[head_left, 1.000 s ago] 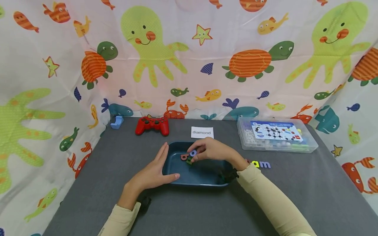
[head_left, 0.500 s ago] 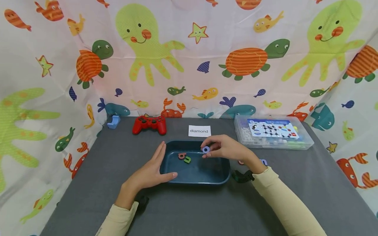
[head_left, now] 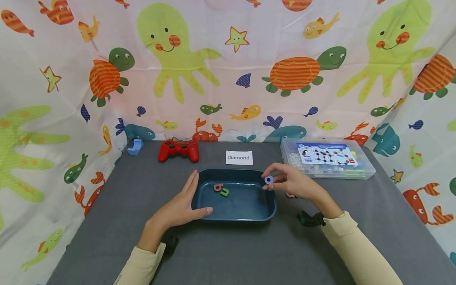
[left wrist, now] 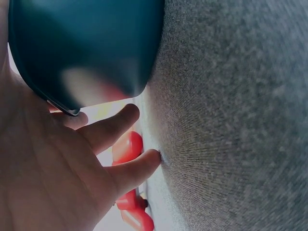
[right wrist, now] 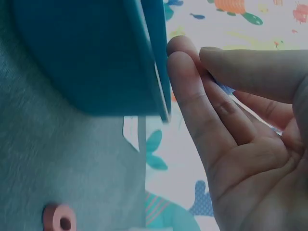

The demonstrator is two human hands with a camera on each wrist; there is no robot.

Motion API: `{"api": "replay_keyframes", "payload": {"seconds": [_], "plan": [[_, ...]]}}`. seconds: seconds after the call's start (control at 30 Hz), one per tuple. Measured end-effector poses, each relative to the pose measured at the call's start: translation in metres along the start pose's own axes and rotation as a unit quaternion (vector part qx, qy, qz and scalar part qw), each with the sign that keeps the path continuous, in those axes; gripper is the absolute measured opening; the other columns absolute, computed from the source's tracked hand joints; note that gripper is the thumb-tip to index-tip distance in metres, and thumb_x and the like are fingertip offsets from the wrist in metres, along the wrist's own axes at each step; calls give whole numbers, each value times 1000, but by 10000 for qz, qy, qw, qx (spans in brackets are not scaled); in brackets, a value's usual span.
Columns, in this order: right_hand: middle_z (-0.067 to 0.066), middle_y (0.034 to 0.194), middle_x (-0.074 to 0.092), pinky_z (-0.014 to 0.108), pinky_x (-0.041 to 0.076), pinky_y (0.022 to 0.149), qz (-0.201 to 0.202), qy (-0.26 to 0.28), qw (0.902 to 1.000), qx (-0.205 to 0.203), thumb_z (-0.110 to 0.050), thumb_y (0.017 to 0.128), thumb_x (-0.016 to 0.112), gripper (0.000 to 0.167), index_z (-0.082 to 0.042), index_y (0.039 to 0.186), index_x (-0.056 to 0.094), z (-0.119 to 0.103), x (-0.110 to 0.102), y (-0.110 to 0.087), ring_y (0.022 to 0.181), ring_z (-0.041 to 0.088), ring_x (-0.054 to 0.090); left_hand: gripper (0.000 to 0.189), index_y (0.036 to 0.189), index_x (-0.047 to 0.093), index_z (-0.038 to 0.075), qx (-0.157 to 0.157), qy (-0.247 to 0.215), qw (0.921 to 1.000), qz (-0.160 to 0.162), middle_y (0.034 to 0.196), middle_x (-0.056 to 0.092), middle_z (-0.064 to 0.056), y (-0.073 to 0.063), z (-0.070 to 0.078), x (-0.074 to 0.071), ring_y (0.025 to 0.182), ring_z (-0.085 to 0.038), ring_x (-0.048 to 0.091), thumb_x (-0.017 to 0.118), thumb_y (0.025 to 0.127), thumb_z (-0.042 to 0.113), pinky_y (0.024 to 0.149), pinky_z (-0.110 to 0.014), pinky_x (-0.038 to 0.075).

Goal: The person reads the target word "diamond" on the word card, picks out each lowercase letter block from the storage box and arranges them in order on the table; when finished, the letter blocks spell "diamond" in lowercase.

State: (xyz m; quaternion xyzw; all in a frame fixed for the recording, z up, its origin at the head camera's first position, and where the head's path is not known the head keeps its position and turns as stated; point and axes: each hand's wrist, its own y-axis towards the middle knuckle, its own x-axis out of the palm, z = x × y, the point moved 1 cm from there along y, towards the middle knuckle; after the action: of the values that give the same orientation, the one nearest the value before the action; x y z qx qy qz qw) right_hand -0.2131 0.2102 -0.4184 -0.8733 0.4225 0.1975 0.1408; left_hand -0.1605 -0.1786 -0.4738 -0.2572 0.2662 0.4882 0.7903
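Observation:
My right hand (head_left: 295, 183) pinches a small lilac letter o (head_left: 266, 181) between thumb and fingertips, over the right rim of a dark blue tray (head_left: 246, 208). In the right wrist view the fingertips are beside the tray wall (right wrist: 86, 57), and the letter is mostly hidden. Inside the tray lie a pink letter (head_left: 217, 187) and a green letter (head_left: 224, 192), close together towards the left. My left hand (head_left: 179, 206) rests against the tray's left end, thumb over the near rim and fingers straight along the side. On the table, a pink letter (head_left: 290, 195) shows partly beneath my right hand.
Behind the tray stand a white card reading "diamond" (head_left: 239, 158), a red game controller (head_left: 178, 150) and a light blue holder (head_left: 135, 147). A clear plastic box (head_left: 327, 158) of small parts lies at the back right, before a patterned curtain (head_left: 228, 91).
My right hand has lifted the lilac letter o out from beside the other two letters and carried it right, to the tray's right rim. The left hand stays at the tray.

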Motion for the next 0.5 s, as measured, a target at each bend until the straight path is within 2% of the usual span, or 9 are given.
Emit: {"api": "replay_keyframes", "payload": {"seconds": [0.07,0.17,0.33,0.5], "plan": [[14,111,79,28,45,48,92,39,9999,50,-10,105,71,33,3,133,59,3,-4,-6,57,34,55,122,174,-3,18,8,-10,10000,-3,179,-10,2,0,0,0,162,-32,11,77,92,59,121,-65,29],[17,109,78,33,51,54,279,100,9994,159,-8,105,70,32,2,133,58,8,-9,-14,69,41,63,122,173,-3,17,13,-11,10000,1,179,-10,2,1,-1,1,163,-33,10,77,92,60,121,-66,28],[24,99,75,40,59,68,564,-37,9980,284,-8,104,71,29,-2,129,58,17,-16,-30,84,51,67,125,173,-3,17,-26,36,10000,9,179,-11,2,1,-2,2,162,-33,11,76,90,65,121,-65,29],[16,97,73,38,58,72,983,-627,9930,185,-11,102,75,30,-3,128,62,28,-27,-48,85,43,69,122,174,-3,17,-43,37,10000,21,179,-11,2,2,-3,2,162,-33,11,77,92,61,121,-66,29]]}}
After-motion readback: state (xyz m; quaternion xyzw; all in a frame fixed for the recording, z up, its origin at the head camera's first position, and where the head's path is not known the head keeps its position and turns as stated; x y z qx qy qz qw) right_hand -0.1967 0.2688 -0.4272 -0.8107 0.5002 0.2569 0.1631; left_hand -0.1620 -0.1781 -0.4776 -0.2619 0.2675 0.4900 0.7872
